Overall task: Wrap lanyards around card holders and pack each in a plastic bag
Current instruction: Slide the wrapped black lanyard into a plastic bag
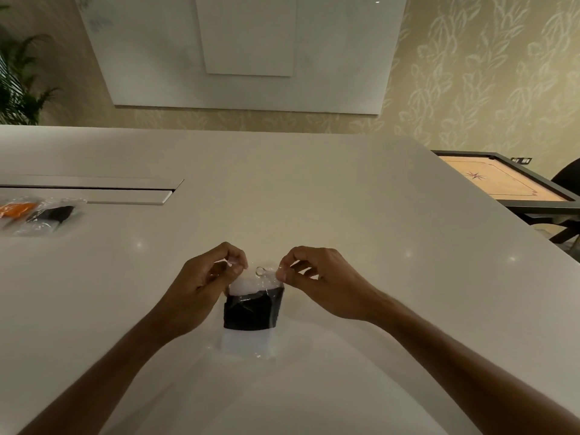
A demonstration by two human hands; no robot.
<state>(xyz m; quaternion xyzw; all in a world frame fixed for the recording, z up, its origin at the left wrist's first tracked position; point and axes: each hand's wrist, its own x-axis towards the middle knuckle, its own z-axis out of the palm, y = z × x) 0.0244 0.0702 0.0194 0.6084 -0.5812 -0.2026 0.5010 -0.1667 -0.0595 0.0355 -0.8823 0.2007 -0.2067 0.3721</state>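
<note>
Left hand (201, 284), right hand (317, 277): fingertips pinched, forearms converging.

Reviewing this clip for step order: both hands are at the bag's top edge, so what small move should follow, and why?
Probably fold or press the open top shut. The left hand and right hand each pinch a top corner of the plastic bag, and the black-wrapped card holder already lies inside it on the table.

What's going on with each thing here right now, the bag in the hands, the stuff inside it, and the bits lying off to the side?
Plastic bag: flat on the table, far edge pinched at both corners.
Card holder: inside the bag, wrapped in black lanyard.
Metal ring: at the bag's far edge.
Left hand: pinching bag corner.
Right hand: pinching other corner.
Packed bags: lying far left.
</note>
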